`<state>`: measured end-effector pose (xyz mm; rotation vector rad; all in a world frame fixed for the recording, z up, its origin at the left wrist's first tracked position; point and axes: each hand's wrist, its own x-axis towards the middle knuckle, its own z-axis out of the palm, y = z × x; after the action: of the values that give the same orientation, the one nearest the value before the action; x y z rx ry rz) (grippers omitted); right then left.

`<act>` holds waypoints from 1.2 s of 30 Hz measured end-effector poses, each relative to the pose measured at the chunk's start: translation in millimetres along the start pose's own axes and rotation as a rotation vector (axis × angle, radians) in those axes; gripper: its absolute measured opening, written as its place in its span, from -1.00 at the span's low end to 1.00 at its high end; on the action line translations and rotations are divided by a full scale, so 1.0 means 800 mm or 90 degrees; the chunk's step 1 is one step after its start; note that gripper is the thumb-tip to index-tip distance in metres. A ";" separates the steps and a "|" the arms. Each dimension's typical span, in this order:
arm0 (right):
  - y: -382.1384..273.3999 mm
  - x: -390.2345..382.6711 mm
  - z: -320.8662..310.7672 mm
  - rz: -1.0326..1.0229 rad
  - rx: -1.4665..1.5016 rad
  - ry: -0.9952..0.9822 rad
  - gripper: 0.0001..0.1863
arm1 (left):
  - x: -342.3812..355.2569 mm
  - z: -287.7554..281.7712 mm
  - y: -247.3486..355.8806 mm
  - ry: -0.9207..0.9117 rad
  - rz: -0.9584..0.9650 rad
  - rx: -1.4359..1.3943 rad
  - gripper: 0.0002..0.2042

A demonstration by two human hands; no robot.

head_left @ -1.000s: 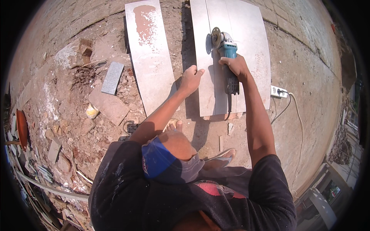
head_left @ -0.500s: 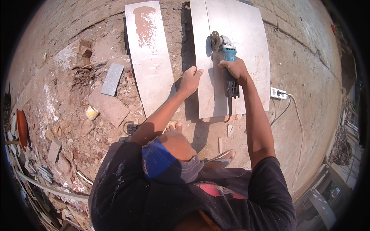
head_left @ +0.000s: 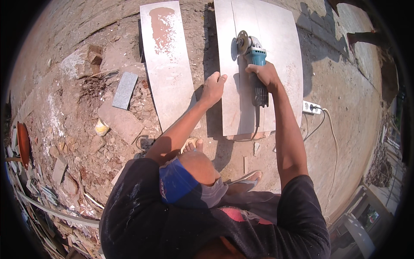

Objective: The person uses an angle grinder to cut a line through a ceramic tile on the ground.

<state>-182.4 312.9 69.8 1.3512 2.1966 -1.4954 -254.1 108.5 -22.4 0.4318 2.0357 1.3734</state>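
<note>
My right hand (head_left: pixel 265 76) grips the teal and black body of an angle grinder (head_left: pixel 256 57). The grinder's round disc (head_left: pixel 243 42) stands on edge over a large pale tile (head_left: pixel 280 52), near a long line marked along it. A round shadow of the disc falls on the tile just to its left; whether the disc touches the tile I cannot tell. Beside the tile's left edge is my left hand (head_left: pixel 212 90), its fingers curled in and the thumb up, with nothing seen in it. A narrower pale tile (head_left: pixel 170 82) with a brown patch lies to the left.
A white power strip (head_left: pixel 311 107) with a plugged-in cord lies right of the large tile. Left are a grey stone piece (head_left: pixel 125 90), broken rubble and an orange pan (head_left: pixel 23 146). Another person's leg (head_left: pixel 366 39) shows at the upper right, their shadow on the ground.
Another person's leg and shadow have come into view at the upper right. The grinder and my right hand have shifted very slightly; my left hand stays nearly where it was.
</note>
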 end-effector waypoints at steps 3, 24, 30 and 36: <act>-0.003 0.003 0.000 0.007 0.005 -0.003 -0.59 | 0.001 -0.002 0.003 -0.008 -0.012 0.008 -0.55; -0.004 0.002 0.003 0.035 -0.010 -0.003 -0.65 | 0.121 -0.021 -0.070 -0.013 0.126 0.704 -0.09; -0.006 0.010 0.000 0.017 0.001 0.008 -0.63 | 0.123 -0.022 -0.059 -0.098 0.059 0.679 -0.01; -0.009 0.024 -0.002 0.014 -0.009 0.007 -0.64 | 0.125 -0.023 -0.054 -0.108 0.026 0.732 0.01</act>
<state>-198.4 324.7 64.3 1.3777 2.1865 -1.4653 -337.0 137.0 -89.5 1.0105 2.4815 0.0246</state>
